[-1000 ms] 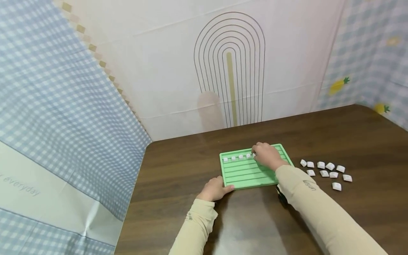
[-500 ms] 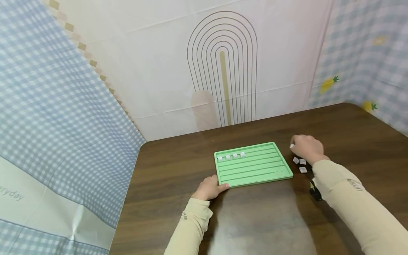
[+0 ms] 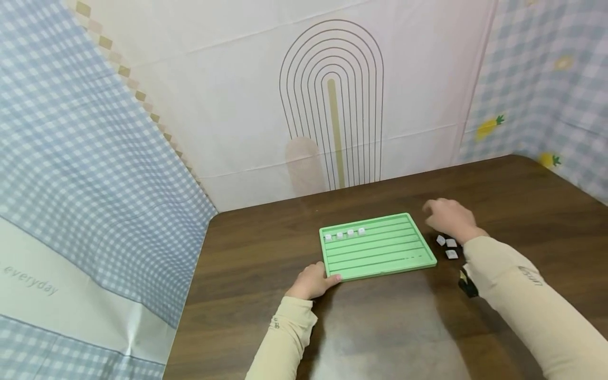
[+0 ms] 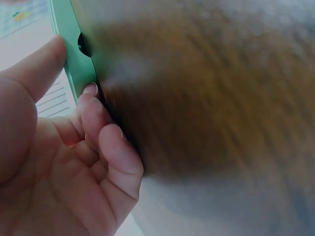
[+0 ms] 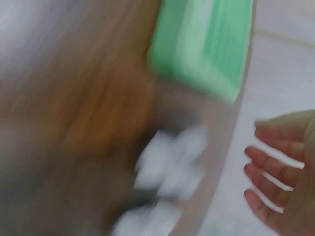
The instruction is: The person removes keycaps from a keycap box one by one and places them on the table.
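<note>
A left hand grips the green tray's near corner; the right hand, fingers seemingly spread and empty, hovers above white tiles on the table.

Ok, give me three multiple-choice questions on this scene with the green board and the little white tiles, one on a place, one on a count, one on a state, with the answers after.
1. Where do the white tiles on the green board sit?
A. In its far row, at the left end
B. In its near row, at the right end
C. Stacked in the middle

2. How many white tiles are on the board?
A. One
B. Four
C. Nine

3. What is the left hand doing?
A. Lying flat on the wall
B. Holding a cup
C. Holding the board's near left corner

Answers:
1 A, the head view shows them lined up along the far groove at the left end.
2 B, four small white pieces show in that row.
3 C, the left wrist view shows thumb and fingers at the board's edge.
</note>
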The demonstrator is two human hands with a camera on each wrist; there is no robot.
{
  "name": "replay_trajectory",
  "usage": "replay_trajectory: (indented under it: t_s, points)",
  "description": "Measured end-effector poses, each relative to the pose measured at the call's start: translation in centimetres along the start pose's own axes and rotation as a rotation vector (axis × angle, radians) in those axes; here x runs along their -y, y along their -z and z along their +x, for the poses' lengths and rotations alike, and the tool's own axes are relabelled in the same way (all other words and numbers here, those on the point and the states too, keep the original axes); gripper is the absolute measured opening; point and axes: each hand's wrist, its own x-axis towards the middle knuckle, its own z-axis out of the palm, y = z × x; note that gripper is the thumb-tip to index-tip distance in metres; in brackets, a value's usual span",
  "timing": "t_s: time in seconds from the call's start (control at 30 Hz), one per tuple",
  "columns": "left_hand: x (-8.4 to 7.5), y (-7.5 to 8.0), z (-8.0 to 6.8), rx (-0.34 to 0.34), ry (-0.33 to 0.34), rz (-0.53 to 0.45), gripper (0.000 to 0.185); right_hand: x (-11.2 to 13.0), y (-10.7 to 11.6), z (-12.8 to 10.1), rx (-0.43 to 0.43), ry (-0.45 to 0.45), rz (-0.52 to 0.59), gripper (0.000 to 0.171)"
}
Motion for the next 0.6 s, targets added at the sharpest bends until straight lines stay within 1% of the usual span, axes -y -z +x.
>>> replay_trajectory:
  t_s: [0.1, 0.23, 0.33, 0.4, 0.5, 0.6]
  points:
    - [0.0, 0.0, -0.2, 0.008, 0.007, -0.009, 0.034, 3.3, -1.3, 1.2, -0.028, 0.123, 0.016, 0.033]
    - [-0.2, -0.2, -0.2, 0.015, 0.001, -0.012, 0.033, 6.9, -3.7, 2.3, 0.008, 0.249, 0.014, 0.034]
    - [-0.3, -0.4, 0.0, 0.012, 0.000, 0.011, 0.034, 8.6, -5.4, 2.9, 0.039, 0.287, -0.029, 0.036]
    - [-0.3, -0.5, 0.1, 0.009, 0.001, 0.026, 0.034, 9.3, -6.2, 3.1, 0.038, 0.304, -0.061, 0.033]
    - [-0.3, -0.6, 0.1, 0.007, 0.005, 0.029, 0.034, 9.9, -6.9, 3.3, -0.003, 0.324, -0.108, 0.023]
    - [-0.3, -0.5, 0.2, 0.003, 0.004, 0.023, 0.034, 10.3, -7.0, 3.3, -0.054, 0.339, -0.127, 0.017]
